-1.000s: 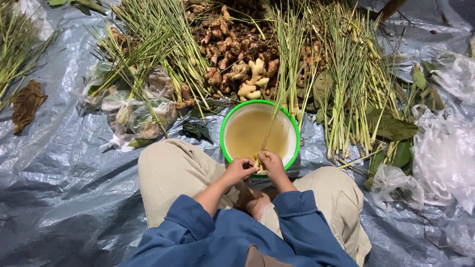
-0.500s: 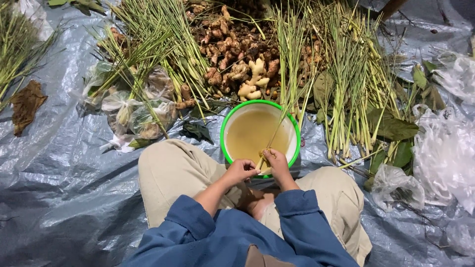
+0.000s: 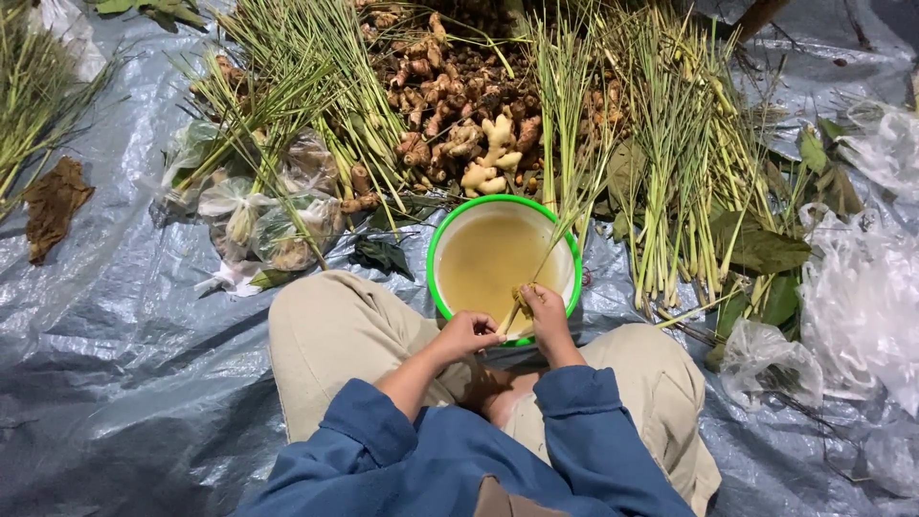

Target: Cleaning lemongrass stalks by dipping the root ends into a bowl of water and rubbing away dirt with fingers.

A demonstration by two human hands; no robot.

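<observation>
Far left: dried leaf (image 3: 53, 203) on the grey tarp (image 3: 124, 325). Plastic bags (image 3: 258, 215) lie beside the lemongrass bundles (image 3: 297, 86); ginger heap (image 3: 459, 105) sits at far centre, within reach. Left hand (image 3: 466, 335) pinches the base of one lemongrass stalk (image 3: 536, 278). Right hand (image 3: 544, 311) grips it higher up, over the green-rimmed basin (image 3: 450, 287) of cloudy water, probably so that dirt falls in. More stalks (image 3: 680, 163) lie right.
</observation>
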